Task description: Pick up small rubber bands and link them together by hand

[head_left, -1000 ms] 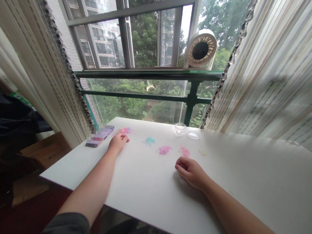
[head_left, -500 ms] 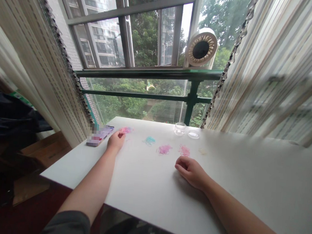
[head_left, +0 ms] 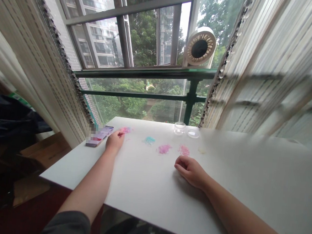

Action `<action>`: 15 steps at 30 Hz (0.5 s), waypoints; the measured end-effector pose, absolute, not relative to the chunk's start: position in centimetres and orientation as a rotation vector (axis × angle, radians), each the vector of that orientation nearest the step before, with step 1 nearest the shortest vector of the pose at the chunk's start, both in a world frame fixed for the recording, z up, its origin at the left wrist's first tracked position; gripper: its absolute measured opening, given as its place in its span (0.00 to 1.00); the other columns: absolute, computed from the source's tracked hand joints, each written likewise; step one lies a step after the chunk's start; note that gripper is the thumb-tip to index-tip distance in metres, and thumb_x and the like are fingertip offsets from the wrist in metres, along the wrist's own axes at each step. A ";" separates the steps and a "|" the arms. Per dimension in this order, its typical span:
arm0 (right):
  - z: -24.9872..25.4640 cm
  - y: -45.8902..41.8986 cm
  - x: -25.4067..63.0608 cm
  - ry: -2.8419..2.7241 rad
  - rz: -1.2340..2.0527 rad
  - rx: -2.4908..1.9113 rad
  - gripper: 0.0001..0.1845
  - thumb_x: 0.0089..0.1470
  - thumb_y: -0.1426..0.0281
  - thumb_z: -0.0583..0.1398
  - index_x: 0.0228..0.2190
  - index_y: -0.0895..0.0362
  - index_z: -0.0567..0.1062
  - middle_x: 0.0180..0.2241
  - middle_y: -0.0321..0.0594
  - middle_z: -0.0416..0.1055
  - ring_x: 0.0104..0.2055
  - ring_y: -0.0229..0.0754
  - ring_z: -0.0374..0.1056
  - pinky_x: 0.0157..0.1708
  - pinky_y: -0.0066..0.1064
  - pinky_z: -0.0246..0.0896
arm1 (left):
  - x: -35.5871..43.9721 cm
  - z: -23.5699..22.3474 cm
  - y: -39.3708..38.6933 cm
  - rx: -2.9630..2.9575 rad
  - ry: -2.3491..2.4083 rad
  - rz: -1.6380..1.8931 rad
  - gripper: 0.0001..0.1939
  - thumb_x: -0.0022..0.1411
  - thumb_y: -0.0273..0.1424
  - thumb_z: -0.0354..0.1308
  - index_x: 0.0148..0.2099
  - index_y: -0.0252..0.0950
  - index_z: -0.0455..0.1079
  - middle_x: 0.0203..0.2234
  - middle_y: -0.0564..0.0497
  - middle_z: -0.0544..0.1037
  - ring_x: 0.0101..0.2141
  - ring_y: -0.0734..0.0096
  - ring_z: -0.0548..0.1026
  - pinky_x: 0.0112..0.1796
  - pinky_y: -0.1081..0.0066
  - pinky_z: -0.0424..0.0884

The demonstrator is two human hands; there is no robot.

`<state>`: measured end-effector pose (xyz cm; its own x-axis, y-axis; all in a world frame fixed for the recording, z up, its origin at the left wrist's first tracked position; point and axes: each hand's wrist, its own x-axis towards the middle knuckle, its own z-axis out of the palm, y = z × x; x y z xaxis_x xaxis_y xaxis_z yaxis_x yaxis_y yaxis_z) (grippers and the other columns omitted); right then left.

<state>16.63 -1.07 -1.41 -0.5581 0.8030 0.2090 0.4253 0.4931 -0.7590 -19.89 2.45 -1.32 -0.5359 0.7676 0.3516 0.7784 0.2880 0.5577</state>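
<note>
My left hand (head_left: 114,141) rests near the table's far left, its thumb and fingers pinched together at the near edge of a mixed pink and multicoloured pile of small thin bands (head_left: 126,130). Whatever is in the pinch is too small to make out. Toward the right lie a turquoise pile (head_left: 149,140), a purple pile (head_left: 164,149), a pink pile (head_left: 184,150) and a small pale yellow pile (head_left: 202,151). Just in front of the pink pile, my right hand (head_left: 191,170) lies on its side, fingers curled in with nothing visible in them.
A clear round jar (head_left: 179,128) stands at the back of the white table (head_left: 143,187), beside a clear lid (head_left: 193,134). Left of my left hand lies a phone (head_left: 100,136). Beyond the table are a green railing (head_left: 146,96), a white fan (head_left: 200,48) and curtains.
My left hand has drawn back a little to the left, away from the turquoise pile, uncovering more of the multicoloured one. My right hand has stayed in place.
</note>
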 end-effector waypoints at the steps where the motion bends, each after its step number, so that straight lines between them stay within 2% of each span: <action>1: -1.4 -1.1 16.6 -2.188 0.899 -1.009 0.07 0.49 0.68 0.54 0.23 0.58 0.67 0.18 0.31 0.59 0.21 0.33 0.55 0.21 0.25 0.49 | -19.7 -1.2 2.3 -1.542 -2.534 -1.025 0.11 0.50 0.35 0.55 0.34 0.37 0.73 0.32 0.48 0.78 0.32 0.66 0.74 0.34 0.73 0.67; 6: -1.2 -1.2 16.7 -2.193 0.898 -1.014 0.07 0.49 0.69 0.54 0.23 0.58 0.67 0.18 0.31 0.60 0.21 0.33 0.55 0.22 0.25 0.49 | -19.2 -1.0 1.7 -1.747 -2.616 -0.770 0.14 0.46 0.39 0.59 0.35 0.39 0.75 0.31 0.50 0.78 0.32 0.65 0.74 0.32 0.73 0.66; 15: -1.4 -1.0 16.7 -2.199 0.878 -1.014 0.07 0.49 0.69 0.54 0.23 0.58 0.67 0.18 0.31 0.60 0.21 0.33 0.55 0.22 0.25 0.49 | -19.3 -1.5 2.2 -1.696 -2.615 -0.759 0.09 0.49 0.36 0.55 0.30 0.39 0.74 0.28 0.50 0.78 0.30 0.65 0.73 0.30 0.73 0.65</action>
<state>16.68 -0.95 -1.40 -0.5582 0.8025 0.2106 0.4369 0.5001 -0.7477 -19.28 2.23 -1.46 -0.4397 0.8765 0.1959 0.8451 0.3299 0.4206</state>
